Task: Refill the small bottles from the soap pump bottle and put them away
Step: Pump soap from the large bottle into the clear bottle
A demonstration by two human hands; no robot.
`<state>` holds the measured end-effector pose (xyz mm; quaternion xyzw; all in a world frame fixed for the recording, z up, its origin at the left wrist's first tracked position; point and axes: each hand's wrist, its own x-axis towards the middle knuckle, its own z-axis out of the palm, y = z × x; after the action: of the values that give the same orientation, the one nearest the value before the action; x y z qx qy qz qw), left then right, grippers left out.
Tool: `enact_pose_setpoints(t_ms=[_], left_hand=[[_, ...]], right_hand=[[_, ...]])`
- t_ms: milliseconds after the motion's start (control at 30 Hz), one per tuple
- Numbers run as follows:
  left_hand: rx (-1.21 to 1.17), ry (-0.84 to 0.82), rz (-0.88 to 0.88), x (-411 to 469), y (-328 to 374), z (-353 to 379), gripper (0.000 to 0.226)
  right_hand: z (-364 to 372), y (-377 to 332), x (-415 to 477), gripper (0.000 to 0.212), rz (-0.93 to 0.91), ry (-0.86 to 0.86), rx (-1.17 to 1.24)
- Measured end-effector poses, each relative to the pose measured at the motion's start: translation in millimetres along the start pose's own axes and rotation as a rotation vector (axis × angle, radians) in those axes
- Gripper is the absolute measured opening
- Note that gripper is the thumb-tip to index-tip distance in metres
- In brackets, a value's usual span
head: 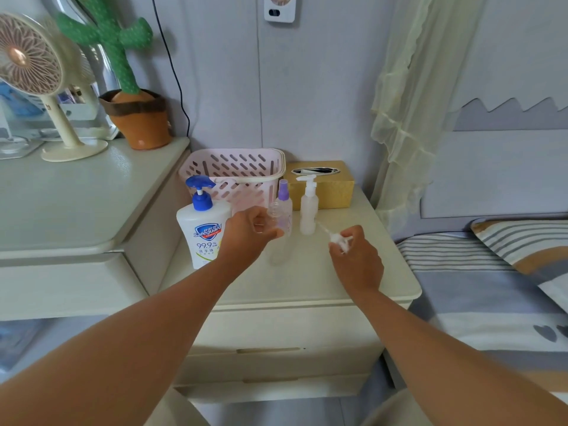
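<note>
- We see a cream nightstand between a taller dresser on the left and a bed on the right
- At its back stand a pink basket and, just beside it, a gold tissue box
- In front of the basket stands a white soap pump bottle
- Near the tissue box we find a purple spray bottle and a frosted pump bottle, both upright
- The dresser carries a fan and a potted cactus
- A striped pillow lies on the bed

Basket behind soap pump bottle
</note>
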<state>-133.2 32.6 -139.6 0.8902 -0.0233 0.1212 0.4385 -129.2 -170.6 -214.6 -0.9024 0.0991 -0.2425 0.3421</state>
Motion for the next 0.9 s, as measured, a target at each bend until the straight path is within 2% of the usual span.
enact_pose_setpoints(t_ms=[300, 467, 633, 900], left_hand=[[-0.022, -0.019, -0.008, 2.6, -2.5, -0.2, 0.027], [-0.033, -0.023, -0.016, 2.5, -4.5, 2.2, 0.036], [-0.037, -0.019, -0.022, 2.0, -5.6, 3.3, 0.040], [-0.052, 0.003, -0.069, -4.1, -0.6, 2.4, 0.039]], right_hand=[[25.8, 2.2, 5.5, 0.026, 0.058, 0.010, -0.078], [28.7, 6.5, 5.4, 0.042, 0.039, 0.002, -0.061], [23.5, 6.4, 3.1, 0.044, 0.007, -0.024, 0.010], [0.6, -18.7, -9.0, 0.044, -0.256, 0.023, 0.048]])
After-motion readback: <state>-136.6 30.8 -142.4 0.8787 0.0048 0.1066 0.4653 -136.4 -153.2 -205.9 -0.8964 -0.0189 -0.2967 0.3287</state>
